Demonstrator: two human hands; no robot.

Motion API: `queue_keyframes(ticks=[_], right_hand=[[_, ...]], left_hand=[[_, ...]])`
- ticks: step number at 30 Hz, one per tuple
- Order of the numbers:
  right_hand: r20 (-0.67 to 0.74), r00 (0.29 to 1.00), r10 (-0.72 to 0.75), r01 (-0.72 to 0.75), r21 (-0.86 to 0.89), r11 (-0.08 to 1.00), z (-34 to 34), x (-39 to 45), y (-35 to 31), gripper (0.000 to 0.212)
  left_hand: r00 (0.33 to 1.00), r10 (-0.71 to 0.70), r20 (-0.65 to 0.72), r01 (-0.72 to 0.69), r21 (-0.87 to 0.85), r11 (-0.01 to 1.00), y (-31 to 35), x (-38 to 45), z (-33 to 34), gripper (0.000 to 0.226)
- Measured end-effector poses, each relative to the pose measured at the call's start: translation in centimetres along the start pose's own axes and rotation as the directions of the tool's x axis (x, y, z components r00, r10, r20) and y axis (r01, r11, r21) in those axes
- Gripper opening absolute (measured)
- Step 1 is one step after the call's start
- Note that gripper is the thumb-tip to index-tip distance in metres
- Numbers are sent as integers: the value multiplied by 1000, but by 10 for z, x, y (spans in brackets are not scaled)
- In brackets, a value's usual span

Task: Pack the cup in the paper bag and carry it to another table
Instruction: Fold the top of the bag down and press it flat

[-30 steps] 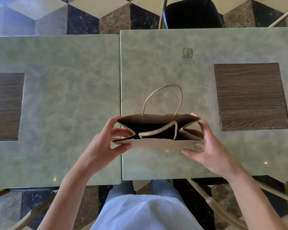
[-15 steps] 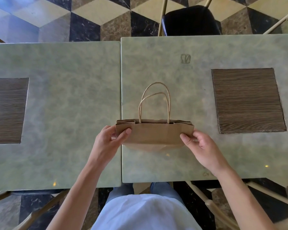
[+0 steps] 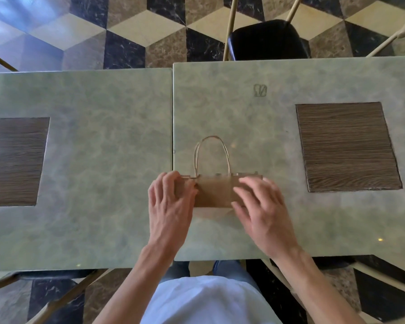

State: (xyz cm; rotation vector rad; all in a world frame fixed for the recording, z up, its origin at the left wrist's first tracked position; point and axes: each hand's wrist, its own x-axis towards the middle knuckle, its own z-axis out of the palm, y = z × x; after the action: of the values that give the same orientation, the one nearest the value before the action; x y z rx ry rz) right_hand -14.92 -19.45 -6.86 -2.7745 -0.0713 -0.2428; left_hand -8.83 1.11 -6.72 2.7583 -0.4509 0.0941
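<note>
The brown paper bag lies folded flat on the right green table, close to the seam between the two tables. Its twine handles point away from me. My left hand rests palm down over the bag's left end. My right hand lies palm down over its right end with the fingers spread. Both hands press on the bag rather than grip it. No cup is in view.
A second green table adjoins on the left. Each table has a dark wood-grain inset. A black-seated chair stands at the far side. Chair frames flank my legs over the patterned floor.
The bag was held open a second ago, then folded shut and held by its ends. Now it lies flat with both hands on top of it.
</note>
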Motion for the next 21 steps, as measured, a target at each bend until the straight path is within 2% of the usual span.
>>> queue_keyframes(ticks=[2, 4, 6, 8, 12, 15, 18, 21], right_hand=[[178, 983, -52, 63, -57, 996, 6, -2, -1, 51], [308, 951, -22, 61, -117, 991, 9, -2, 0, 65], [359, 933, 0, 57, -146, 988, 8, 2, -3, 64], [368, 930, 5, 67, -181, 981, 7, 8, -8, 59], [436, 899, 20, 120, -291, 949, 14, 18, -23, 68], [500, 866, -4, 193, -327, 925, 23, 25, -30, 81], [557, 829, -49, 266, -316, 911, 24, 34, -30, 75], [581, 810, -81, 292, -279, 915, 24, 37, -25, 68]], left_hand=[[994, 95, 52, -95, -17, 995, 2, 2, 3, 27], [972, 131, 197, -133, -1, 991, 3, 3, 6, 46], [922, 171, 347, -198, 45, 979, 2, 2, 7, 69], [883, 180, 434, -229, 62, 972, -2, 2, 7, 82], [883, 263, 389, -303, 43, 952, -2, 10, 8, 66], [853, 303, 425, -361, 61, 931, -2, 19, 14, 77], [822, 338, 459, -432, 115, 894, -6, 24, 22, 85], [806, 364, 466, -477, 149, 866, -4, 27, 21, 69]])
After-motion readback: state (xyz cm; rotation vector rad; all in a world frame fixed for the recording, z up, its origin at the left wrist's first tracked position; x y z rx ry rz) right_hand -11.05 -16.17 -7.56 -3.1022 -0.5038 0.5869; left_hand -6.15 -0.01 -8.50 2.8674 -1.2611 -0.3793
